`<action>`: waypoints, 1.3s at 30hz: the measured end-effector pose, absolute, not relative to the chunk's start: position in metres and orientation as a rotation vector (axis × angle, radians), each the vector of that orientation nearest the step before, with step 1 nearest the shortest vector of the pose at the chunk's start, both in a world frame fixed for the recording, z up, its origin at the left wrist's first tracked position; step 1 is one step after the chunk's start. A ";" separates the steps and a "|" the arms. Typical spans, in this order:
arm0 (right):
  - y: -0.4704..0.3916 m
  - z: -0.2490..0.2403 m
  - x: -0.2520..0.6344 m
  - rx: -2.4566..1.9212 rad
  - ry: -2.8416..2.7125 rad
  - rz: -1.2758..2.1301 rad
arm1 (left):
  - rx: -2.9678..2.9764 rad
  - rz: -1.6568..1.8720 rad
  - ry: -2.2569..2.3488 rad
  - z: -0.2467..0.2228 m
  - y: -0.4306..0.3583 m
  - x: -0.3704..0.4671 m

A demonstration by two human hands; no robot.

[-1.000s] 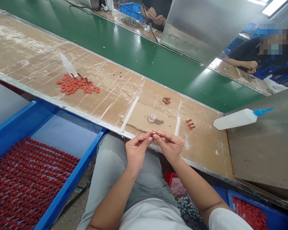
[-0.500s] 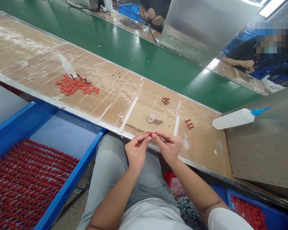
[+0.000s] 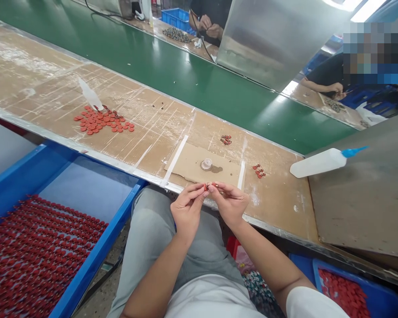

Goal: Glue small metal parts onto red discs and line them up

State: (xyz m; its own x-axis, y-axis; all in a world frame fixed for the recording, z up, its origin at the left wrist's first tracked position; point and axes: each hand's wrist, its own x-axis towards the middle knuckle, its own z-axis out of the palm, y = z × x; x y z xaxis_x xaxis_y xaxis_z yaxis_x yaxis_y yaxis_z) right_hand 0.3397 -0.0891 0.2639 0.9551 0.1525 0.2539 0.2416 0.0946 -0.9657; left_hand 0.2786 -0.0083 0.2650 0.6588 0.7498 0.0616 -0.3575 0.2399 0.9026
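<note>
Two bare hands, pinched nearly closed, meet at the near edge of the workbench point(image 3: 278, 207). We list the left hand point(image 3: 187, 212) with thumb and forefinger pressed together on a small red piece point(image 3: 211, 185); we list the right hand point(image 3: 232, 204) with its fingertips on the same piece. The piece sits between the two sets of fingertips, mostly covered, its shape too small for us to tell.

Just beyond the hands, we record one cardboard sheet point(image 3: 192, 154) between two white tape strips point(image 3: 177, 159); on it, one small clear cup point(image 3: 206, 164) beside a dark stain point(image 3: 216, 169). Past the sheet, one cluster of red-and-dark pieces point(image 3: 226, 140); to its right, a second group point(image 3: 259, 172). Further right, one white squeeze bottle with a blue nozzle point(image 3: 318, 163), tilted.

To the left, we enter one spread of red discs point(image 3: 94, 121), a translucent white bottle-shaped item point(image 3: 90, 95) touching its far edge. Below, one blue tray point(image 3: 96, 243) bearing close rows of red pieces point(image 3: 43, 247). At lower right, one blue bin point(image 3: 383, 298) of red parts point(image 3: 344, 289). Beyond the bench, one green conveyor belt point(image 3: 152, 62); across it, a co-worker's hands point(image 3: 209, 26), held close together.
</note>
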 end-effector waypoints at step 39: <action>-0.109 0.288 0.342 -1.520 -0.460 0.027 | 0.668 0.439 0.327 0.264 -0.005 0.280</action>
